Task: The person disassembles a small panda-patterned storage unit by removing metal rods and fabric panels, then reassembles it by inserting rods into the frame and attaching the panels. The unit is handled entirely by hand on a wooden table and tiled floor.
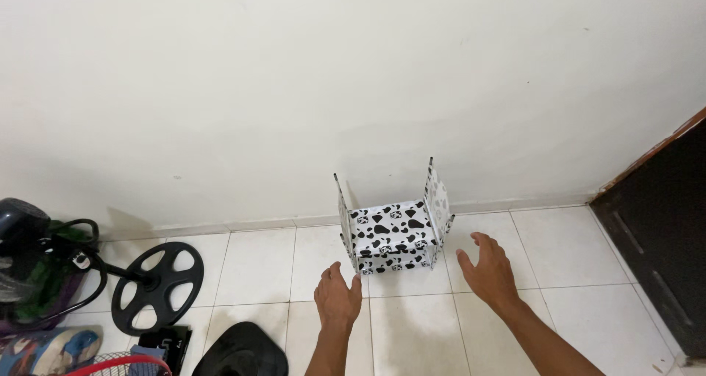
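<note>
Fingers (482, 241) of both hands are spreading loosely, palms down, pinching nothing, hovering over the floor. Left hand (337, 297) is reaching with fingertips near the lower left front corner of the small white box-shaped stool with black cow-spot print (390, 236); can't tell if it is touching. Right hand (488, 273) is sitting just right of the stool, a gap showing between thumb and the right panel.

Stool is standing upright on the white tiled floor (257, 273), just in front of the off-white wall (294, 89), back edge near the skirting. Its long axis is running left to right, parallel to the wall; front face is pointing toward the person. Two side panels are rising above the top surface, each topped with thin dark posts pointing up.

Bare tiles are lying in front of and to both sides of the stool. Dark brown door (662, 229) is standing well right. Black round fan base (157, 286) and dark clutter are lying well left; black rounded object (241, 350) is sitting at the bottom edge, near the left forearm.
</note>
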